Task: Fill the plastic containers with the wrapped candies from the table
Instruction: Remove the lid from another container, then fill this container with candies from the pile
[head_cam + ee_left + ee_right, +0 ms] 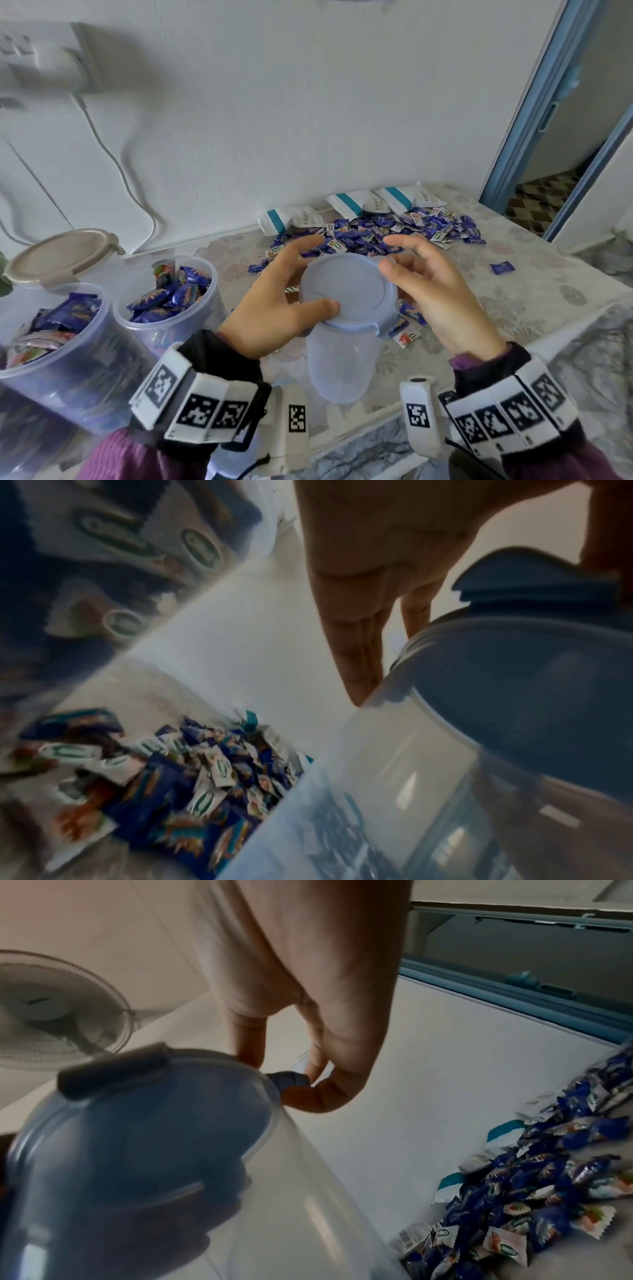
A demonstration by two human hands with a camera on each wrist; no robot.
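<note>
A clear plastic container (339, 363) with a blue lid (349, 291) stands at the middle of the table and looks empty inside. My left hand (320, 274) grips the lid, thumb on top and fingers round the far rim. My right hand (394, 253) is at the lid's right edge. In the right wrist view its fingertips (308, 1093) pinch a blue lid tab (289, 1080). The left wrist view shows my fingers (363, 653) reaching down to the rim beside the lid (531, 685). Behind lies a pile of blue wrapped candies (394, 226).
Two open containers with candies in them (171, 294) (51, 318) stand at the left, with a beige lid (61, 253) behind them. White packets with teal stripes (359, 202) lie against the wall. One stray candy (501, 267) lies to the right. A doorway (565, 137) opens at the far right.
</note>
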